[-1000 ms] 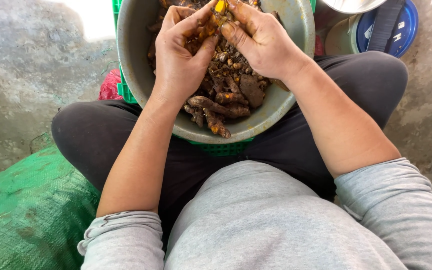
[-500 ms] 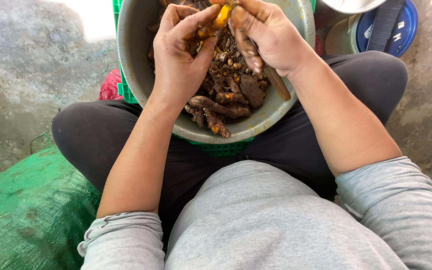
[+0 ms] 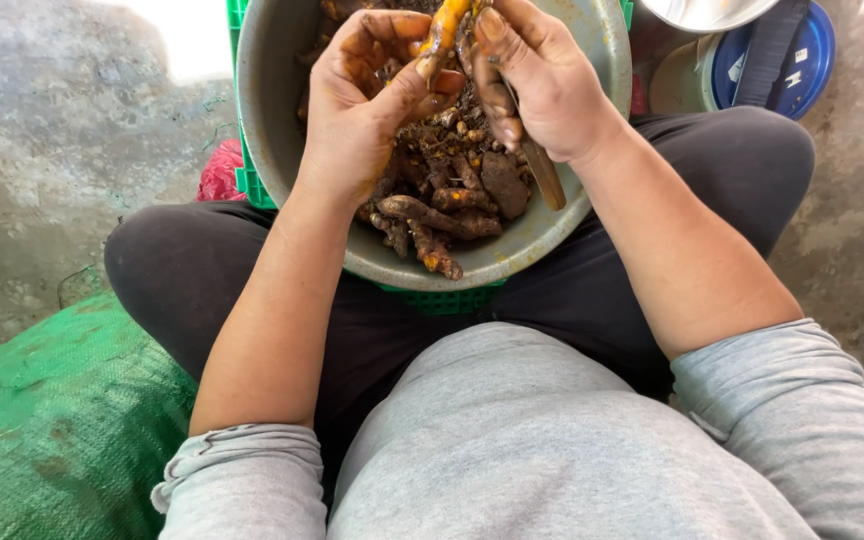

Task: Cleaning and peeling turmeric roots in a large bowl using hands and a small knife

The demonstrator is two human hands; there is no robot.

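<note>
Orange peeled root, brown muddy roots, grey bowl, green crate

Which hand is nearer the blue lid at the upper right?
Right. The right hand is over the bowl, just left of the blue lid; the left hand is further left.

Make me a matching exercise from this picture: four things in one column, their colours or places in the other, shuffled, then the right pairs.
Things:
1. peeled root
2. metal bowl
3. woven sack
4. round lid

Colours and places:
A. blue, top right on the floor
B. green, lower left
C. orange, held in the left hand
D. grey, on a green crate between the knees

Pairs: 1-C, 2-D, 3-B, 4-A
</note>
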